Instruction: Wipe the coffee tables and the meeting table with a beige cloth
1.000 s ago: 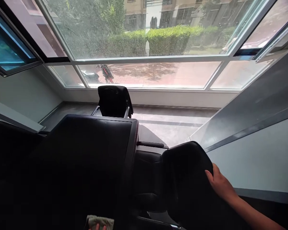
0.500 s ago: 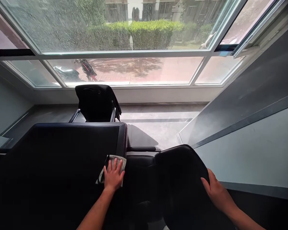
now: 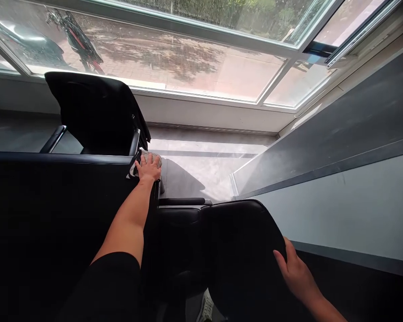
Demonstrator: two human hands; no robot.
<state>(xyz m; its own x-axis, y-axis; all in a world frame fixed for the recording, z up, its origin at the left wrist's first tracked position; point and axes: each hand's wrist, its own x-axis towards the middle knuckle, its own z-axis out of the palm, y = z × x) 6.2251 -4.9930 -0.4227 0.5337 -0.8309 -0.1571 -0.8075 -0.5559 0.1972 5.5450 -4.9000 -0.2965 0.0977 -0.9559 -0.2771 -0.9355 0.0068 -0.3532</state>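
My left hand [image 3: 148, 167] presses a grey cloth [image 3: 152, 157] flat on the far right corner of a black table top [image 3: 53, 223], with the cloth mostly hidden under my palm and fingers. My right hand [image 3: 297, 277] grips the edge of a black padded chair back [image 3: 242, 250], with its fingers curled around the rim. The chair stands to the right of the table's near side.
A second black chair [image 3: 90, 112] stands beyond the table, against the low wall under a large window [image 3: 188, 58]. A grey sloped ledge [image 3: 322, 129] runs along the right wall. A shoe [image 3: 206, 308] shows on the floor below the chair.
My left hand has slid the cloth forward to the table's far corner. The view has tilted down and the window sits higher in the frame. My right hand stays on the chair back.
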